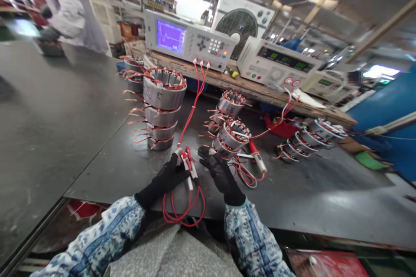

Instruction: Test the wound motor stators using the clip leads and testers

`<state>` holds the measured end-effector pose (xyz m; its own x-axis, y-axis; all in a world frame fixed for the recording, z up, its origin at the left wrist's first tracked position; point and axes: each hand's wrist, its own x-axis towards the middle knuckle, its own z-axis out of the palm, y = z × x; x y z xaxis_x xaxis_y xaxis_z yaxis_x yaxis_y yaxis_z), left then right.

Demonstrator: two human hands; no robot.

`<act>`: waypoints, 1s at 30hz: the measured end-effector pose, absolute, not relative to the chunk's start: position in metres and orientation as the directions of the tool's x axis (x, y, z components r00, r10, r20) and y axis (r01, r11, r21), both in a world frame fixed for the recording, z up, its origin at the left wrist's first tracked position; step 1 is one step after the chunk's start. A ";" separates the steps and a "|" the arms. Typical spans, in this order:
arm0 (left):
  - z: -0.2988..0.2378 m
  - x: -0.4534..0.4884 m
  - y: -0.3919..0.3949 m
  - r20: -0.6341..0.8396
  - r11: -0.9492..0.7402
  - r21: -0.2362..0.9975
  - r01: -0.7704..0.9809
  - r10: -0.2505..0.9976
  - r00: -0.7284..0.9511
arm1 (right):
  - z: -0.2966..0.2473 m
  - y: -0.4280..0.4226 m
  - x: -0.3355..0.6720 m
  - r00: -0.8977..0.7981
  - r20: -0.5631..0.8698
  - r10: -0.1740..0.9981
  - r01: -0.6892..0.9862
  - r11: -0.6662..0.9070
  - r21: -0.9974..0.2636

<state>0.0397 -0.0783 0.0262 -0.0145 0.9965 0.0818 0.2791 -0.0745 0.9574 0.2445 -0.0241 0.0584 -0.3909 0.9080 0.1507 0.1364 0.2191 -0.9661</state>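
Red-and-white clips (190,165) lie against the left fingers (182,175).

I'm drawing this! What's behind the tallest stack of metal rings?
More wire-wound metal rings peek out on its left. The tall stack covers the rest, so I can't count them.

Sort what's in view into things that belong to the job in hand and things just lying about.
Likely in the job:
clip leads, at the left hand
blue-screen instrument, wired to those leads
short stack of wound rings by the right hand

Probably just lying about:
fan-like unit behind the instruments
green pad, far right
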 end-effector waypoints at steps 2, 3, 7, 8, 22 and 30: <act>0.029 0.041 -0.078 0.060 -0.049 0.953 0.299 0.998 -0.030 | 0.058 -0.014 0.237 -0.368 0.147 0.918 0.235 0.245 -0.941; 0.031 0.041 -0.079 0.071 -0.052 0.957 0.286 0.996 -0.057 | 0.056 -0.009 0.230 -0.357 0.170 0.918 0.337 0.296 -0.894; 0.035 0.038 -0.089 0.034 -0.023 0.999 0.043 0.960 -0.277 | 0.043 0.008 0.199 -0.409 0.277 0.870 0.617 0.487 -0.618; 0.035 0.037 -0.093 0.009 -0.002 1.000 0.024 0.956 -0.292 | 0.041 0.011 0.192 -0.446 0.265 0.855 0.629 0.510 -0.587; 0.042 0.036 -0.093 -0.047 0.058 0.985 0.165 0.997 -0.067 | 0.052 0.041 0.208 -0.529 0.149 0.836 0.734 0.538 -0.414; 0.048 0.011 -0.129 -0.071 0.034 0.992 -0.123 0.946 -0.316 | 0.047 -0.002 0.186 -0.367 0.246 0.897 0.860 0.428 -0.276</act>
<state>0.0108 -0.1290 0.0484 -0.3162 0.9460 -0.0712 -0.1230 0.0336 0.9918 0.1856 -0.0024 0.0473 -0.3673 0.8969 0.2461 0.8604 0.4282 -0.2765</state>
